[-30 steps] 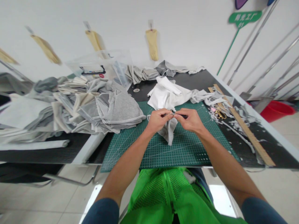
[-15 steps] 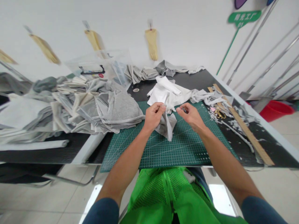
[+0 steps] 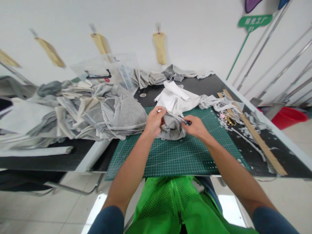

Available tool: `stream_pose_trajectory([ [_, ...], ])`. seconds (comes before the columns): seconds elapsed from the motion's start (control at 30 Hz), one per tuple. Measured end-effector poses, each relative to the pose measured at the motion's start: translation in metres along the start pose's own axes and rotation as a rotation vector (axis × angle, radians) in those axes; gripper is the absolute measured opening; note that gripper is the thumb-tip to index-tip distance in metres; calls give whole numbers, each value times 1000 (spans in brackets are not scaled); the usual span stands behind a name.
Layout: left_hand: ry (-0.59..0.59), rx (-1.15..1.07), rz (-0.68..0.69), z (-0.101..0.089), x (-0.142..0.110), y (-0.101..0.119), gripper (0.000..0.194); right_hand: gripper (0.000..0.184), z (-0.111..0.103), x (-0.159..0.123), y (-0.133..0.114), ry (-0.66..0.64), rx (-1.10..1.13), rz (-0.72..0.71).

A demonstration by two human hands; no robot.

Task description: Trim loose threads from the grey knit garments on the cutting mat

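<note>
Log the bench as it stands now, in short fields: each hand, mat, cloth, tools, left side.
left hand: left hand pinching gray cloth
right hand: right hand gripping that cloth's edge and a small dark tool, type unclear
mat: green cutting mat, under both hands
beyond hands: white cloth, partly over the mat's far edge
right of mat: gold-handled scissors, wooden ruler, scraps
left side: large fabric pile

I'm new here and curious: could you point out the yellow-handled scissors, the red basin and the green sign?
Scissors (image 3: 230, 121): head view, handle.
Red basin (image 3: 289, 118): head view, outer side.
Green sign (image 3: 255, 20): head view, lettered board.
</note>
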State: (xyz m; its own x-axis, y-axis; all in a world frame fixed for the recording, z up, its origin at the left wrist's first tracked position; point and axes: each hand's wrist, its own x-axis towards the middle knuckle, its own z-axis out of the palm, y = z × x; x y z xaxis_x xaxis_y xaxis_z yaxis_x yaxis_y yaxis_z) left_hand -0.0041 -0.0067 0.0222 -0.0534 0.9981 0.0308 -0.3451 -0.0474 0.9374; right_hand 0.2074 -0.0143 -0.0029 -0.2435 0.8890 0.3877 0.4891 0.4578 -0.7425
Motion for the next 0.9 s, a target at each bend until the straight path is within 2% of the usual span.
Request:
stream_pose_trajectory([
  [0.1, -65, -130, -96, -7, 1, 10, 23, 23, -2, 1, 1, 57, 195, 106],
  [0.2, -150, -243, -65, -13, 4, 16, 19, 31, -1, 2, 2, 103, 523, 197],
  [0.3, -185, -234, -31, -20, 8, 15, 28, 35, 0, 5, 2, 171, 790, 267],
  [0.37, -227, -73, -64, -24, 10, 10, 38, 40, 0, 7, 4, 192, 891, 302],
  [0.43, -349, 177, -122, -26, 10, 3, 45, 44, -1, 9, 5, 213, 931, 342],
  [0.5, -499, 411, -159, -25, 9, -5, 41, 47, -2, 10, 6, 245, 935, 372],
  [0.57, -560, 584, -131, -21, 8, -10, 35, 48, -2, 11, 8, 269, 937, 385],
  [0.63, -495, 712, -30, -16, 8, -14, 32, 48, -1, 11, 9, 272, 936, 393],
  [0.7, -330, 781, 110, -11, 7, -14, 30, 47, -2, 11, 10, 280, 920, 414],
  [0.77, -126, 767, 248, -6, 4, -12, 36, 46, -2, 11, 12, 302, 907, 447],
  [0.8, -61, 740, 300, -4, 1, -10, 41, 46, -3, 12, 13, 317, 907, 461],
  [0.83, -45, 714, 336, -2, -2, -9, 42, 45, -3, 12, 14, 328, 912, 469],
  [0.9, -173, 698, 358, 4, -8, -8, 32, 44, -4, 14, 16, 334, 930, 472],
])
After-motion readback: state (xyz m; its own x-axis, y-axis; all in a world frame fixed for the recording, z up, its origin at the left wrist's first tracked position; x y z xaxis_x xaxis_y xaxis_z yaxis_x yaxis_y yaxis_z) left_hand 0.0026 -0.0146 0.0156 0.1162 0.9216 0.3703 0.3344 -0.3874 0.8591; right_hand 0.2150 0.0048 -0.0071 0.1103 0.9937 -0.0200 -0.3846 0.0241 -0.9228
